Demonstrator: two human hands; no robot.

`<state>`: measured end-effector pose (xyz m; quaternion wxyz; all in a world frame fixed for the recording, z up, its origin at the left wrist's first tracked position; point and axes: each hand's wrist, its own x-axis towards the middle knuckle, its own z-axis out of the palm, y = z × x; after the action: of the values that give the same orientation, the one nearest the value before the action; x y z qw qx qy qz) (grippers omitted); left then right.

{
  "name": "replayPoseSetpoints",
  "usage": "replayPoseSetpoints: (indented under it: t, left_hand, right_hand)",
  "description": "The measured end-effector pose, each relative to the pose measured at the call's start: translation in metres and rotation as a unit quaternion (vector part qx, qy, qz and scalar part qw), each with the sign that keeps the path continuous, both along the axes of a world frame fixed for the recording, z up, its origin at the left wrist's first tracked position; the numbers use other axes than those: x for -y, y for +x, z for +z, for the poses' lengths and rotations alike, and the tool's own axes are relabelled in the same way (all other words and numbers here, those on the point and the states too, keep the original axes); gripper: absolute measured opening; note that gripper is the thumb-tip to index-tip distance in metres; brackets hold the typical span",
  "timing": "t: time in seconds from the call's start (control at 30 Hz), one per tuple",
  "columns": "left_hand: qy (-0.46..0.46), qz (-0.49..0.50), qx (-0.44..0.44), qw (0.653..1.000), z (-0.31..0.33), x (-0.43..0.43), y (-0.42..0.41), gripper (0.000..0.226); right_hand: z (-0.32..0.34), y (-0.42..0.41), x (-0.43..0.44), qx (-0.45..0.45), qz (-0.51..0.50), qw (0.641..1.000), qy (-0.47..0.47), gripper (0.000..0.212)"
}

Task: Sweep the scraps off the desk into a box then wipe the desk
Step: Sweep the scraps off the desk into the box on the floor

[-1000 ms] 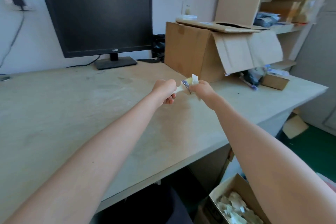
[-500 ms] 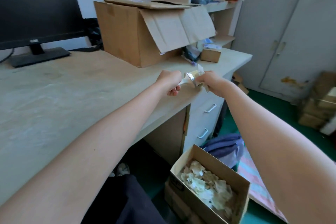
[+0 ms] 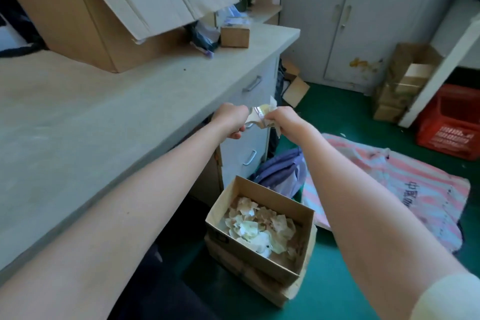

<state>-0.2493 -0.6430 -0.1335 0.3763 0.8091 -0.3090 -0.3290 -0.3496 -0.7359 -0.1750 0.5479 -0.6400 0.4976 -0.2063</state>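
Observation:
My left hand [image 3: 231,119] grips the handle of a small paintbrush [image 3: 257,115], held out past the desk's front edge. My right hand [image 3: 281,119] is closed around the brush's bristle end together with pale paper scraps [image 3: 272,106]. Both hands hang in the air above and beyond an open cardboard box [image 3: 301,215] on the green floor, which holds a heap of crumpled scraps [image 3: 259,226]. The beige desk [image 3: 104,117] runs along the left.
A large cardboard box [image 3: 91,21] with a hanging flap and a small box [image 3: 235,36] sit at the desk's back. Desk drawers [image 3: 249,138] face the floor box. A purple cloth [image 3: 283,171], striped sack [image 3: 389,184], red crate [image 3: 452,122] and cabinet [image 3: 363,15] surround it.
My view has swung right and down from the desk and monitor to the floor box. Both hands, still on the brush and scraps, have moved off the desktop past its edge.

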Motion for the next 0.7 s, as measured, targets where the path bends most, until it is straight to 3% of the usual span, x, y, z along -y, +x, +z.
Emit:
replayPoseSetpoints:
  t: [0.3,0.43,0.57,0.7]
  left_hand:
    - [0.136,-0.010,-0.029,0.990,-0.097,-0.016,0.004,0.012]
    - [0.175,0.003,-0.068,0.982,-0.132,-0.027,0.003,0.014]
    - [0.188,-0.013,-0.065,0.980,-0.138,-0.033,0.000,0.033]
    - [0.208,-0.034,-0.043,0.977,-0.143,-0.040,0.002,0.036]
  right_hand:
    - [-0.105,-0.007,-0.029,-0.061,0.026,0.991,0.113,0.020]
    - [-0.134,-0.007,-0.047,-0.093,0.032,0.985,0.140,0.006]
    - [-0.152,-0.003,-0.055,-0.108,0.013,0.983,0.148,0.013]
    - [-0.158,-0.003,-0.056,-0.149,0.021,0.978,0.141,0.020]
